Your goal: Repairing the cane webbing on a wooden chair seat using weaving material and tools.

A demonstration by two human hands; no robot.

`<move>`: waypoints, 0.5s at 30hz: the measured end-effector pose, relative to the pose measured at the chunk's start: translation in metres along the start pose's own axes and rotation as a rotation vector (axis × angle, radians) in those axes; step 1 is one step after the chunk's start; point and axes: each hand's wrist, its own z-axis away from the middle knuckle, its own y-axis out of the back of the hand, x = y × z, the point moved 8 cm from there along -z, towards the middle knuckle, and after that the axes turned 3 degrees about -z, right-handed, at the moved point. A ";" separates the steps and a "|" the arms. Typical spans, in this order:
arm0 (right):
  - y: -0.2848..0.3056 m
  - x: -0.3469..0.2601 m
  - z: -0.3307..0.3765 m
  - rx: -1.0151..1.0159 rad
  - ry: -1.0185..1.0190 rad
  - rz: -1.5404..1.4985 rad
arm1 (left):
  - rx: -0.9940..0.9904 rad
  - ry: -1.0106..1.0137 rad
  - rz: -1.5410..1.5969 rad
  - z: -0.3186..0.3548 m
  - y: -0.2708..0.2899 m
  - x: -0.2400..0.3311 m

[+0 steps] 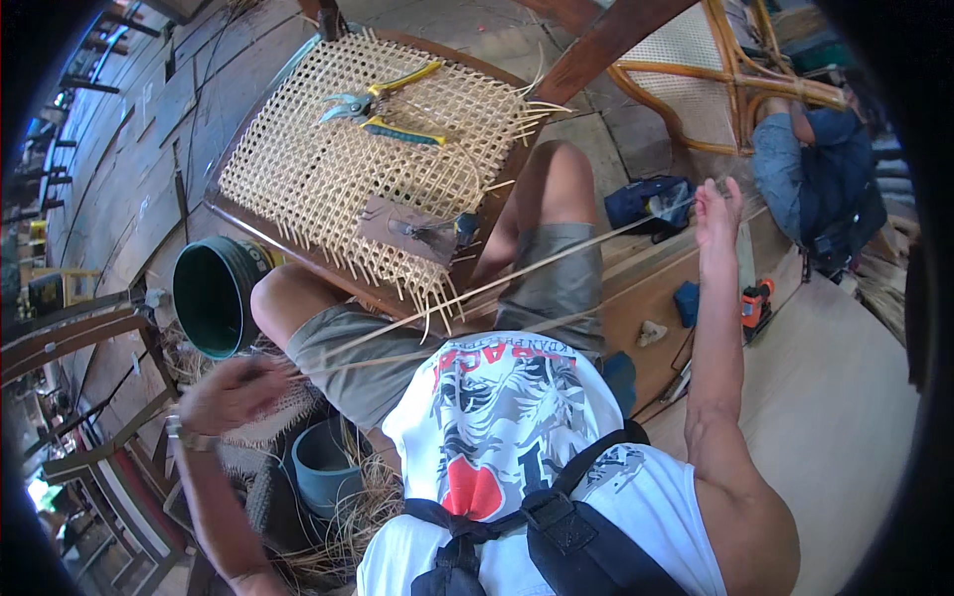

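A long pale cane strand stretches across my lap between both hands. My right hand, raised at the right, is closed in a pinch on one end. My left hand, blurred by motion at the lower left, is closed around the other end, and more thin strands run from it. In front of me is a chair seat of woven cane in a dark wooden frame, with loose cane ends sticking out along its edges. On the weave lie pruning shears with yellow-and-dark handles and a flat brown piece with a small dark tool on it.
A green bucket and a grey-blue pot stand at my left, near heaped cane scraps. An orange tool and a blue bag lie at right. Beyond, another person sits by a rattan chair.
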 end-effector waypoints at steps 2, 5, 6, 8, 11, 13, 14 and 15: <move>0.039 0.007 -0.037 0.094 0.200 0.261 | 0.163 0.041 0.029 0.038 0.072 -0.036; 0.100 0.028 -0.063 0.260 0.039 0.513 | 0.368 0.104 -0.421 0.112 0.213 -0.075; 0.108 0.027 -0.063 0.231 0.026 0.509 | 0.398 0.117 -0.549 0.141 0.264 -0.083; 0.109 0.027 -0.046 0.131 -0.114 0.686 | 0.564 0.192 -0.884 0.203 0.370 -0.086; 0.036 0.007 0.029 -0.421 0.058 0.807 | 0.944 0.304 -1.361 0.263 0.476 -0.042; -0.023 0.004 0.113 -0.766 0.138 0.925 | 1.189 0.274 -1.327 0.269 0.485 0.012; -0.047 0.008 0.155 -0.908 0.043 0.947 | 1.291 0.209 -1.288 0.261 0.469 0.045; -0.067 0.004 0.193 -0.932 0.077 1.033 | 1.371 0.101 -1.234 0.248 0.443 0.081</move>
